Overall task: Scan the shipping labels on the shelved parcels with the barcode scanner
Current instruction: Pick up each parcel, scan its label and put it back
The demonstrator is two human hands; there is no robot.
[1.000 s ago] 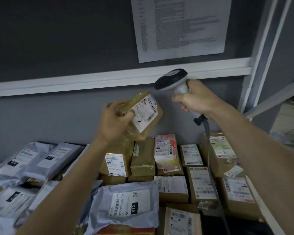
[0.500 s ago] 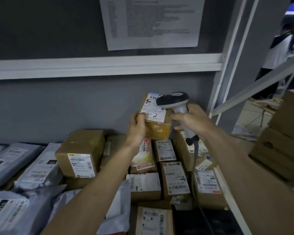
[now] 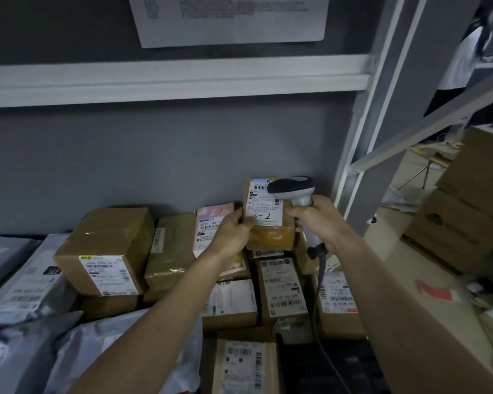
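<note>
Dim, grainy view; brighter daylight right of the shelf post (image 3: 373, 155), edges bowed, wall notice (image 3: 231, 18) too blurred to read.

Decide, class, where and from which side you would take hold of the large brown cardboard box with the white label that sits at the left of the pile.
Probably from above, with the grip spanning the two bare side walls of the large brown cardboard box. Its top is clear, it sits on other parcels, and its white shipping label faces front, so fingers on the sides would leave the barcode uncovered.
</note>
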